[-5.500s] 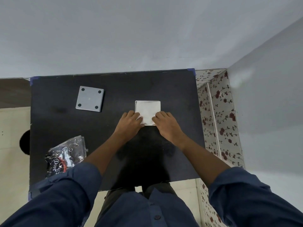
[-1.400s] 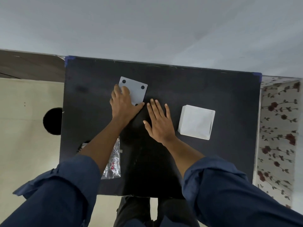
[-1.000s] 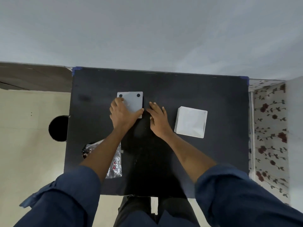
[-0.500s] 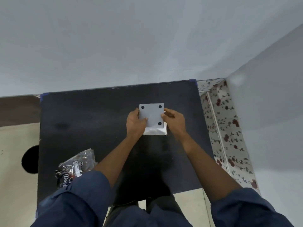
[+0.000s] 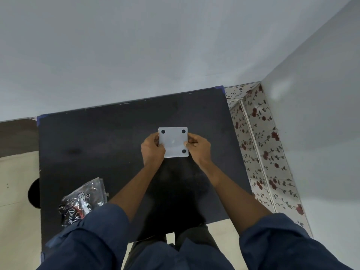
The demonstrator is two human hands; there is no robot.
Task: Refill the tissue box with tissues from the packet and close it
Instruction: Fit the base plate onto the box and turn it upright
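Note:
The grey square lid (image 5: pixel 173 141), with black round feet at its corners, lies on top of the white tissue box, which it almost wholly covers; only a thin white edge (image 5: pixel 176 157) shows below it. My left hand (image 5: pixel 152 151) grips the lid's left side and near-left corner. My right hand (image 5: pixel 198 148) grips its right side. Both stand at the middle right of the black table (image 5: pixel 97 145). The crumpled tissue packet (image 5: pixel 82 200), clear plastic with dark print, lies at the table's front left.
A white wall runs behind the table and another stands close on the right. Between table and right wall is a strip of floral-patterned surface (image 5: pixel 259 145). A pale floor with a dark round hole (image 5: pixel 34 192) lies left of the table.
My left hand took the grey lid from the table's left and both hands brought it over the white box. Since half a second ago the lid has come square onto the box.

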